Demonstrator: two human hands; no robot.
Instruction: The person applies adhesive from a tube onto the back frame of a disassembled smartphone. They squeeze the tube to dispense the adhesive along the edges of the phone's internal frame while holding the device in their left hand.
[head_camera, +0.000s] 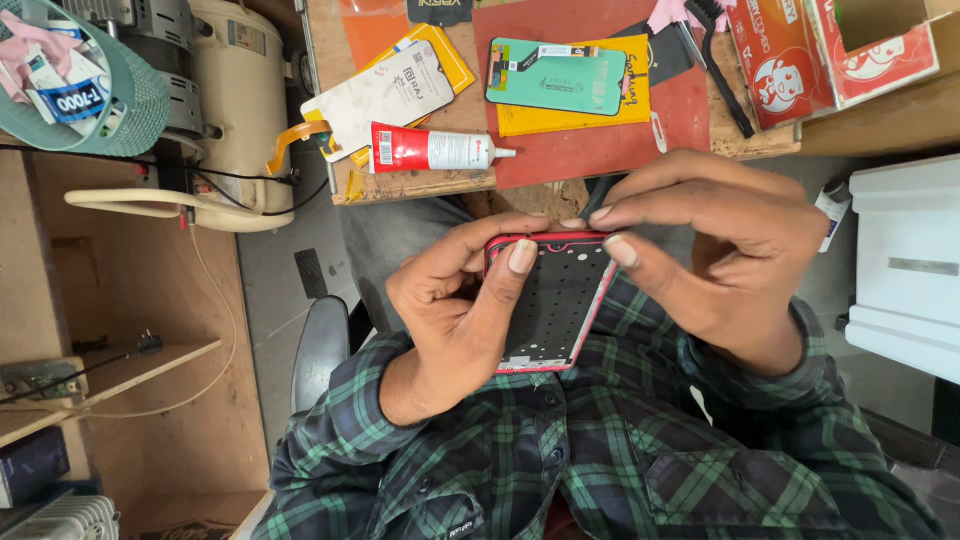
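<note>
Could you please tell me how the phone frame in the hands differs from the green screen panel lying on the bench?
The frame is red-edged and black inside; the panel is green. The frame is held by the left hand and right hand; the panel lies untouched on yellow card. Both are phone-shaped rectangles.

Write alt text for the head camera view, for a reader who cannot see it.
Two bare hands hold a red-edged phone frame over a lap in a green plaid shirt: the left hand grips its side, the right hand pinches its top edge. On the wooden bench beyond lie a red and white glue tube and a green-backed phone screen.
</note>
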